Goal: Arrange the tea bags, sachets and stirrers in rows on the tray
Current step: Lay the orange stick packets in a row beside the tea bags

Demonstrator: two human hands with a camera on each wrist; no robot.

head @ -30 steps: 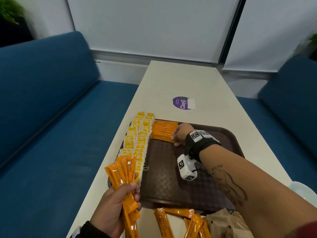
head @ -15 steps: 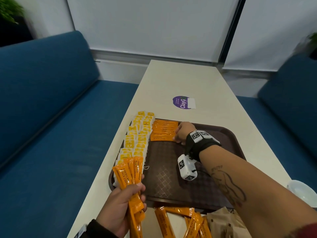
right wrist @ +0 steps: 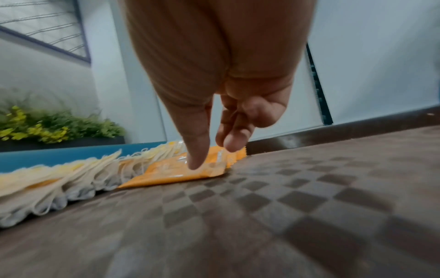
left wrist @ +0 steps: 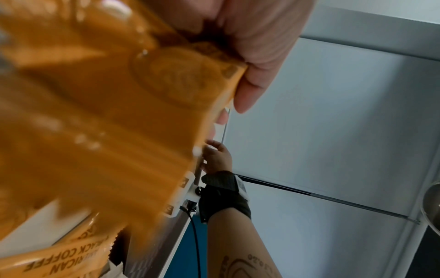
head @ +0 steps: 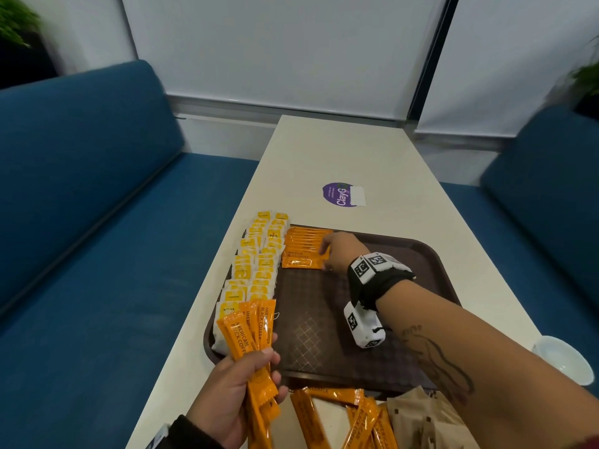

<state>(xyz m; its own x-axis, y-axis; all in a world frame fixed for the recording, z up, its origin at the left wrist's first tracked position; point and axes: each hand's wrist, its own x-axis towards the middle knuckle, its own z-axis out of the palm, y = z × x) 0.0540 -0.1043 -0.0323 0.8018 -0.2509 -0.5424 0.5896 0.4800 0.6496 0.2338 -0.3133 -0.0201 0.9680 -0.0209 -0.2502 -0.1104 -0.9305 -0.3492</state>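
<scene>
The tray (head: pixel 434 254) lies on the tabletop (head: pixel 324 150). Tea bags (head: pixel 256 270) run in rows along its left edge; laid sachets (head: pixel 303 251) sit just right of them at the far end. Loose sachets (head: pixel 330 416) and paper packets (head: pixel 421 419) lie near — off the tray — with a cup (head: pixel 564 358) right.

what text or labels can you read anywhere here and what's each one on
"AMERICAN BLACK COFFEE": orange coffee sachets gripped in the left hand.
"AMERICAN BLACK COFFEE": nearest orange sachet of the tray row, touched by the right hand.
"ClayG": round purple sticker on the table; its small print is unreadable.
"TEA": yellow-labelled white tea bags; other labels blurred.
</scene>
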